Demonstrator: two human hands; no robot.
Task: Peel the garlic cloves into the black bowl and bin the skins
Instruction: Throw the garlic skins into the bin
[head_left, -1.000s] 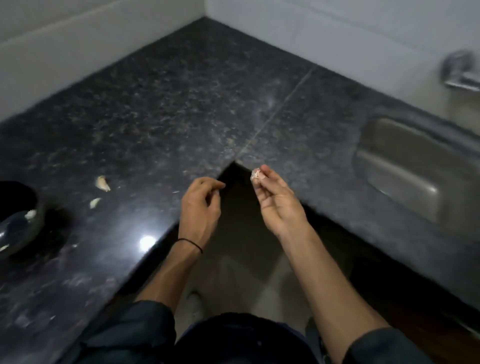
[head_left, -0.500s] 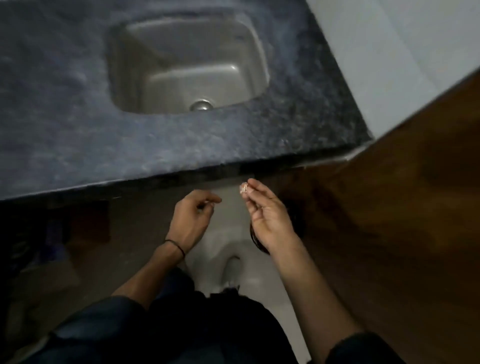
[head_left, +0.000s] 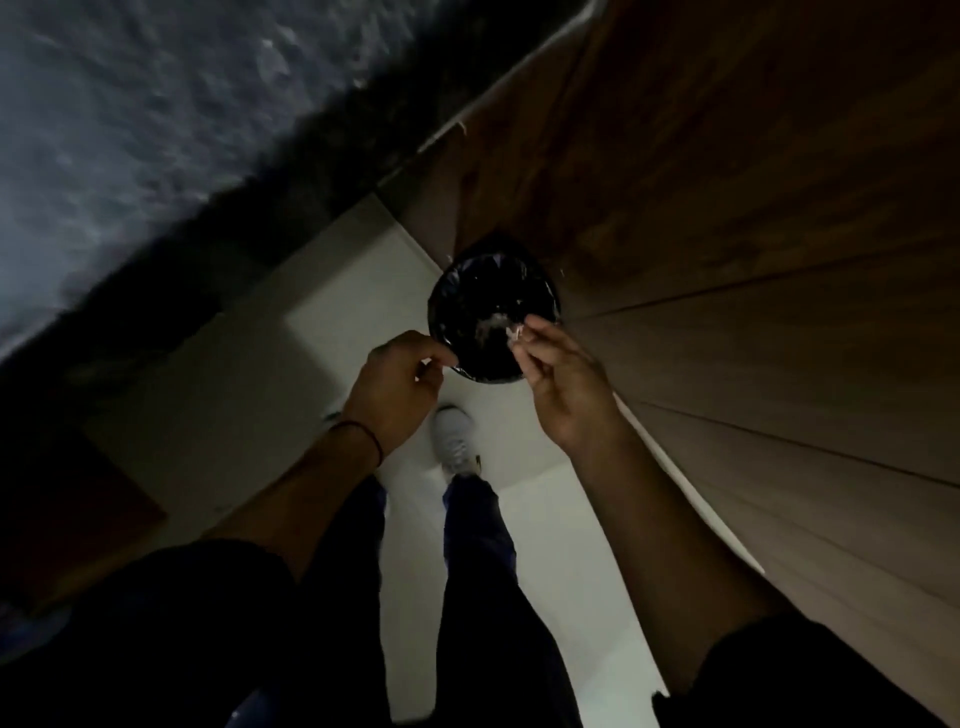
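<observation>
— How is the bin looking?

— The bin (head_left: 445, 304), lined in glossy black plastic, is standing on the pale floor (head_left: 332, 332), close against the wooden panel (head_left: 727, 218), with pale scraps (head_left: 491, 325) lying inside. The right hand (head_left: 566, 387) is hovering over its rim, its fingers (head_left: 537, 326) pinching a thin whitish garlic skin (head_left: 514, 335) above the opening.

— And the left hand?

— The left hand (head_left: 397, 387) is hanging just beside the bin's near edge, thumb meeting forefinger. I cannot tell whether those curled fingers are holding anything.

— What is surrounding them?

— The panel is filling the right side. The dark speckled bench (head_left: 156, 130) is crossing the upper left, blurred. A pale shoe (head_left: 454, 436) is showing between the wrists.
</observation>
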